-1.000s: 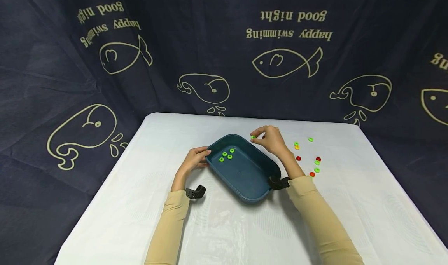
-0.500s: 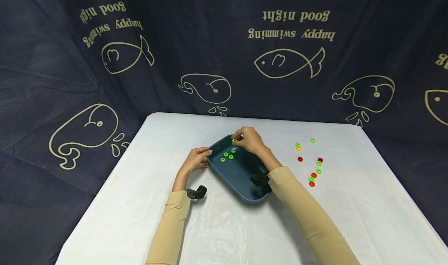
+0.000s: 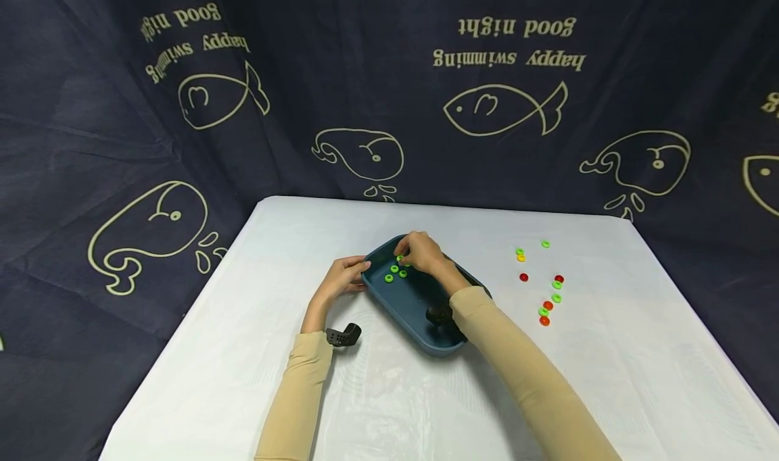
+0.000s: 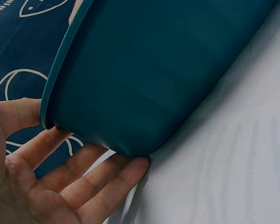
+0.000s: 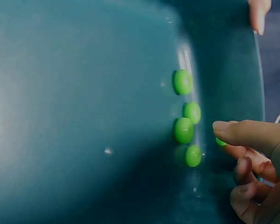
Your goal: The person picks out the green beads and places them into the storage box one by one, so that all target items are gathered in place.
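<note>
A dark teal plastic tub lies at a slant on the white table. My left hand holds its left end, thumb at the rim and fingers against the outer wall in the left wrist view. Inside the tub, my right hand pinches a small green ring-shaped bead between thumb and finger, mostly covered by the thumb. Several like green beads lie on the tub's floor along that end, close to the right fingertips.
Right of the tub, loose beads are scattered on the table: several green, a yellow one, and several red or orange ones. A dark cloth with fish drawings hangs behind the table.
My right hand has moved left from beyond the tub's far rim, then down into the tub, carrying the green bead. The left hand keeps its hold on the tub.
</note>
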Tool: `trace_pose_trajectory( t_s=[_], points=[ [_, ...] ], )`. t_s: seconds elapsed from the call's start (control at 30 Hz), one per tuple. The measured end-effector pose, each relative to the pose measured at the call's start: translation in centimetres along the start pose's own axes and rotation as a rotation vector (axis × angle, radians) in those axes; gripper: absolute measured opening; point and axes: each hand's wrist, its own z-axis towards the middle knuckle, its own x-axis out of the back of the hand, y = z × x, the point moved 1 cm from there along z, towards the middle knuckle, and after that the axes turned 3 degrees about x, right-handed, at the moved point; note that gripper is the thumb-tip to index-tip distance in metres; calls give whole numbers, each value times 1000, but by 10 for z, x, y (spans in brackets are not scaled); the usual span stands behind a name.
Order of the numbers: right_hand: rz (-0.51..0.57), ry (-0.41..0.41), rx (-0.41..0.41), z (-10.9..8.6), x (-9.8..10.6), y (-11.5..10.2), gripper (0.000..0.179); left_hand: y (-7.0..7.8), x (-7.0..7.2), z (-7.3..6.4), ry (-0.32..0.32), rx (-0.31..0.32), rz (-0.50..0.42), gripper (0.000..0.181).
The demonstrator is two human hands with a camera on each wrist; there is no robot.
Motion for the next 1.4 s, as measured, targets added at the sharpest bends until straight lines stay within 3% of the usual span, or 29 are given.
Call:
trace_pose_trajectory(
  t_s=[0.4, 0.7, 0.97, 1.4],
  points=[
    [-42, -11, -6, 1, -12, 5, 19, 24, -7, -18, -29, -3, -11, 51],
    [-62, -17, -8, 1, -15, 10, 19, 25, -8, -19, -30, 6, -13, 52],
    [-32, 25, 41, -2, -4, 2, 20, 26, -8, -21, -29, 6, -14, 50],
    [12, 74, 22, -5, 14, -5, 21, 23, -7, -21, -21, 15, -27, 50]
  ],
)
